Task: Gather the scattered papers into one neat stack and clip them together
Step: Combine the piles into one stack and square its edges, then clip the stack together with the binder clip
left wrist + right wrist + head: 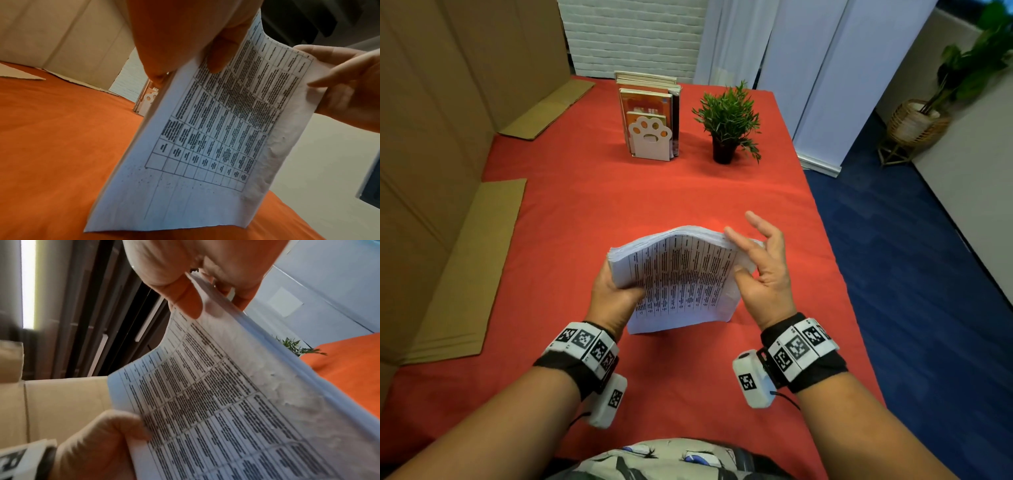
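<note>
While both hands grip the papers [678, 277], bookend [650, 138] and plant [727, 120] stand beyond.

Bare red table [571, 219] between the held paper stack [681, 277] and the far end; passage open there. Far end blocked by book holder [650, 137] and potted plant [726, 126], with a gap between them. Left edge: flat cardboard sheet [469, 270] on the table, cardboard wall [424, 120] apparently just behind. Right edge drops to blue floor [914, 274].

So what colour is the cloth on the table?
The tablecloth is plain red-orange with no pattern, seen best in the head view.
</note>
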Tool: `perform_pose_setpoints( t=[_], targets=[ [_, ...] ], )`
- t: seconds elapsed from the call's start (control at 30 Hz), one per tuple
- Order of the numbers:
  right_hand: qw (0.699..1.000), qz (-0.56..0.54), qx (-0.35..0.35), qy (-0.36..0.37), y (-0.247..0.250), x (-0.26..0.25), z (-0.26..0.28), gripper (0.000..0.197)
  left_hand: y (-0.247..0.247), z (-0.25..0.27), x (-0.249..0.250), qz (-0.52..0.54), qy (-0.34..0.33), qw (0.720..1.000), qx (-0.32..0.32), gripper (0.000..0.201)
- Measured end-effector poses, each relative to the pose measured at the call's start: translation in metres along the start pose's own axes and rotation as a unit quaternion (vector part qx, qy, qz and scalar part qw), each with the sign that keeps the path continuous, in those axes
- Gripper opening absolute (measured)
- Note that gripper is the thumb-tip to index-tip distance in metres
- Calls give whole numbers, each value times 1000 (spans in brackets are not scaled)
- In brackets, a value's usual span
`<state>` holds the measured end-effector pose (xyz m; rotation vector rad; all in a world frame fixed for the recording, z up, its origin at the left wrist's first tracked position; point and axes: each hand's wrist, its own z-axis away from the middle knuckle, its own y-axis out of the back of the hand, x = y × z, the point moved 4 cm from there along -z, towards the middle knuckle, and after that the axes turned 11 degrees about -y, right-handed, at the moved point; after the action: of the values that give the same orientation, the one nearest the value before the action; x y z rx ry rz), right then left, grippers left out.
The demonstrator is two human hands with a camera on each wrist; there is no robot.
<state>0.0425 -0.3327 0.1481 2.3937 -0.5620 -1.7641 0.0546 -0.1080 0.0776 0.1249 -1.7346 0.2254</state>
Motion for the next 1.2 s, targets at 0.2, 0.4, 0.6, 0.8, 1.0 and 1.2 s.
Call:
perform_pose_setpoints(
  t=[0.2,0.4,0.6,0.8,1.0,1.2],
  targets=[
    [950,-183,-19,-251,-11,34,8,68,2,0,-11,-1,31,1000,-4,45],
    [921,-186,-37,-340,-24,60,14,36,3,1,-21,-39,39,998,-15,36],
    [929,-7,-80,-360,-22,80,24,5,-4,8,-21,-112,29,993,-19,18],
    [930,110,-98,-336,-5,83,29,24,-5,23,-51,-178,138,973,-55,11],
    [778,448,-106,-427,57,145,65,31,21,57,-115,-332,293,891,-96,33],
    [728,471,-107,-486,80,176,100,26,25,63,-119,-385,279,873,-107,28]
  ],
)
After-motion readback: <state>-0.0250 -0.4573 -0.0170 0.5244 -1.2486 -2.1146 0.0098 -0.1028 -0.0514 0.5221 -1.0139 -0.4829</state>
